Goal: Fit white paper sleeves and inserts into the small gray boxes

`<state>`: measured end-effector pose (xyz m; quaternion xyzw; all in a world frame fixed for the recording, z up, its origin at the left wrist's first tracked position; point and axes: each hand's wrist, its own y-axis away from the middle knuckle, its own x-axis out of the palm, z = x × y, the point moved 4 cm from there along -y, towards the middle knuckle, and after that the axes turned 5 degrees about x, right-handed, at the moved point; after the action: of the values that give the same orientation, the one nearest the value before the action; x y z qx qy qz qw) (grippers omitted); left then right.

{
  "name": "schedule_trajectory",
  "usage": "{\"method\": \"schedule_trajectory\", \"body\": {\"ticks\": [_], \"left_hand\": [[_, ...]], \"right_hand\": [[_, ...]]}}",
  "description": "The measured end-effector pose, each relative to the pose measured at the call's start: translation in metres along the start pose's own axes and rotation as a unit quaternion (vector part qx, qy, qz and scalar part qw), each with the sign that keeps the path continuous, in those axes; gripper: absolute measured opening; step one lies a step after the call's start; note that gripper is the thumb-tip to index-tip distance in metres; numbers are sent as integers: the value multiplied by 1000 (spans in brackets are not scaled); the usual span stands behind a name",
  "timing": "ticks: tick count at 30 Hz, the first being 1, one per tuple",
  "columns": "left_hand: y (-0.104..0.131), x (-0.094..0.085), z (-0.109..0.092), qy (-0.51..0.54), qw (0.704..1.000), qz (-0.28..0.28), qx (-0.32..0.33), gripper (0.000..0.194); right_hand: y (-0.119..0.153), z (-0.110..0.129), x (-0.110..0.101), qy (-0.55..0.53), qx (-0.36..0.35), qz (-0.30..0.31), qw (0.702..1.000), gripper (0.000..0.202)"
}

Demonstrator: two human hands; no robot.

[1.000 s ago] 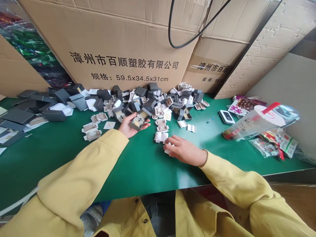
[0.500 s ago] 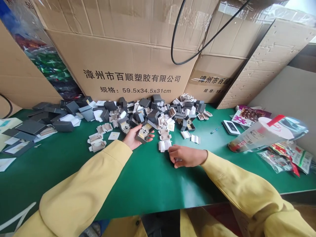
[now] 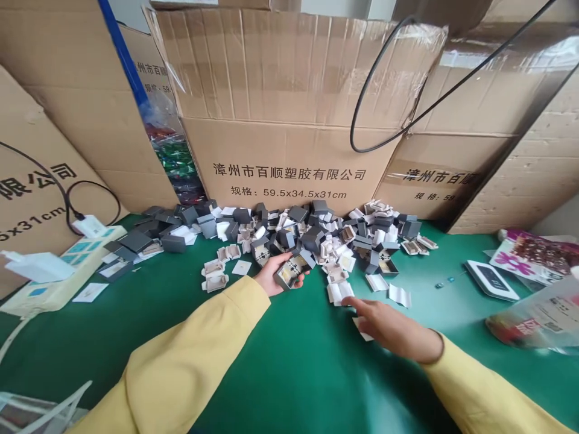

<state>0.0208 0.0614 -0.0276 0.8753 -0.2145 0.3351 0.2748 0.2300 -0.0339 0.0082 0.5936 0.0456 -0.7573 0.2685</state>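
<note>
1. Our L hand (image 3: 270, 278) is clamped on an open dk box (image 3: 288, 275), in front of the pile (image 3: 312, 238).
2. Our R hand (image 3: 386, 325) is at a pale card (image 3: 359, 325); we can't tell if pinched.

Head-worn view, forward (and down)

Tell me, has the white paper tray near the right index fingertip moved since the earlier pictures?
No. The white tray lies, as before, just below the beige tray; only the camera view shifted there.
</note>
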Motion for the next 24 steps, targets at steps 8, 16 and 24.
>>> {"method": "schedule_trajectory", "body": {"ticks": [8,16,24], "left_hand": [[-1,9,-5,6,989,73,130,25],[8,19,-3,22,981,81,173,7],[0,16,-5,62,983,21,171,28]], "right_hand": [[-2,-61,-48,-130,127,-300,937,31],[12,3,23,-618,-54,29,784,33],[-39,1,27,-511,-65,-113,850,30]]}}
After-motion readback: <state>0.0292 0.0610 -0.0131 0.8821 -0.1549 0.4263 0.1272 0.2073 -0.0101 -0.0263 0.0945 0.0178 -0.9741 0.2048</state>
